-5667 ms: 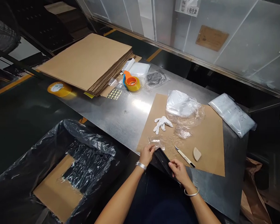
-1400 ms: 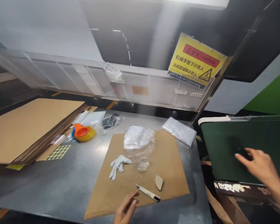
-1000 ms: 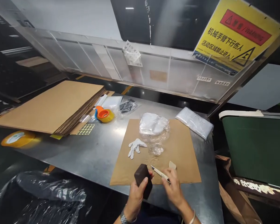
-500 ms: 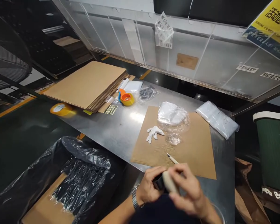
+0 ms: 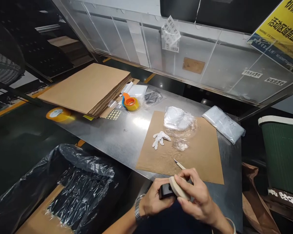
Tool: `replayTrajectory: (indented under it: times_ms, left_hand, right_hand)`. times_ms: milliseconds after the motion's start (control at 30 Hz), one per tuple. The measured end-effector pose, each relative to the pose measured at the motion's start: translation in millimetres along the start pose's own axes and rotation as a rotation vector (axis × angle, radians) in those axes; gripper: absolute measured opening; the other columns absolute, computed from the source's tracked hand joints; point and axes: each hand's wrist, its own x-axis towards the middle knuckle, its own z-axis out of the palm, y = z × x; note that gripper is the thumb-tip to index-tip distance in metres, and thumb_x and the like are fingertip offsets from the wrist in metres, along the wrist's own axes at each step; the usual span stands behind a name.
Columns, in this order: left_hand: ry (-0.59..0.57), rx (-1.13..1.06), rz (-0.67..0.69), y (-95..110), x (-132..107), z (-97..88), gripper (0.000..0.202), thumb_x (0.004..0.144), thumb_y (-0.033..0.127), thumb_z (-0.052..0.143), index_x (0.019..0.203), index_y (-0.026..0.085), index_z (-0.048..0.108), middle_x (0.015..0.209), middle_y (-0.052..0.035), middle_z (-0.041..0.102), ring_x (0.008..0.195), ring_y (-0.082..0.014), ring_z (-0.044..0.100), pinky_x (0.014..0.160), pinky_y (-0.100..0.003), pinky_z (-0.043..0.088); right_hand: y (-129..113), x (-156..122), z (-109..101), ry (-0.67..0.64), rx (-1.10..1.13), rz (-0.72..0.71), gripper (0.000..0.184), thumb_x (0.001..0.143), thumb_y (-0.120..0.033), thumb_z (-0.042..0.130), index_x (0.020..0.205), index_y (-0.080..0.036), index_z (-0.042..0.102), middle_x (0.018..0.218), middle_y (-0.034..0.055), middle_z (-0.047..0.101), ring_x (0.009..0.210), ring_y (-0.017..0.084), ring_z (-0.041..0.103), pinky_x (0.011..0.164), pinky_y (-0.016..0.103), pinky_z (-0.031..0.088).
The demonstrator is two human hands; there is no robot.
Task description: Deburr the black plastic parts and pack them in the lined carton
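Note:
My left hand (image 5: 153,199) is closed around a small black block-shaped part (image 5: 166,191) at the near edge of the steel table (image 5: 117,136). Pressed against the part's top is a beige rounded pad (image 5: 177,191), gripped in the fingers of my right hand (image 5: 195,199). Both hands meet just in front of the brown cardboard sheet (image 5: 205,156). A slim white knife (image 5: 179,165) lies on that sheet, just beyond my right fingers.
On the cardboard lie a white glove (image 5: 160,139) and clear plastic bags (image 5: 178,120). A sealed bag (image 5: 223,124) sits far right. Stacked cardboard (image 5: 85,87), an orange tape dispenser (image 5: 130,103) and yellow tape (image 5: 56,114) are at left. A black-lined box (image 5: 63,188) stands below left, a green bin (image 5: 282,149) right.
My right hand reached to the green bin, came back and picked the beige pad off the cardboard. My left hand lifted the black part; now the pad rests on it.

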Motion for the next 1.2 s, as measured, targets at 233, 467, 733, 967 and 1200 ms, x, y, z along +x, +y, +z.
replayTrajectory:
  times_ms: [233,467,733,967,1200]
  left_hand:
    - [0.275,-0.978,-0.344,4,9,6.1,0.055,0.077,0.064,0.036,0.099,0.019,0.058,0.084,-0.0047,0.062,0.071,-0.016,0.058,0.069,-0.029,0.043]
    - [0.352,-1.12,-0.605,10,19,-17.9,0.058,0.08,0.058,0.038,0.1,0.009,0.061,0.077,-0.0081,0.067,0.072,-0.016,0.063,0.071,-0.026,0.045]
    - [0.458,-0.869,-0.576,9,6,6.0,0.049,0.078,0.057,0.043,0.086,0.012,0.063,0.07,-0.0043,0.067,0.066,-0.0152,0.06,0.07,-0.026,0.043]
    - [0.274,-0.907,-0.587,23,-4,9.3,0.053,0.083,0.057,0.032,0.099,0.015,0.06,0.061,-0.0022,0.064,0.059,-0.0162,0.059,0.075,-0.034,0.044]
    - [0.21,-0.995,-0.446,28,-5,5.3,0.051,0.088,0.05,0.027,0.119,0.018,0.052,0.112,-0.0056,0.062,0.11,-0.0206,0.05,0.101,-0.034,0.027]
  right_hand:
    - [7,-10,57,0.389,0.098,0.153,0.047,0.086,-0.025,0.045,0.133,-0.024,0.038,0.108,0.0095,0.043,0.1,0.022,0.047,0.082,0.039,0.044]
    - [3,-34,59,0.223,0.03,-0.098,0.046,0.088,-0.029,0.039,0.133,-0.017,0.038,0.098,0.0099,0.044,0.087,0.019,0.048,0.068,0.033,0.048]
    - [7,-9,37,0.079,-0.214,0.008,0.054,0.081,-0.012,0.049,0.133,-0.018,0.036,0.108,0.0124,0.043,0.098,0.023,0.044,0.082,0.042,0.043]
    - [9,-4,20,-0.027,-0.241,0.015,0.053,0.081,-0.009,0.046,0.132,-0.019,0.037,0.107,0.0119,0.043,0.098,0.023,0.044,0.082,0.041,0.043]
    - [10,-4,26,0.009,-0.243,0.009,0.053,0.08,-0.009,0.047,0.131,-0.019,0.036,0.106,0.0108,0.04,0.097,0.022,0.041,0.081,0.04,0.042]
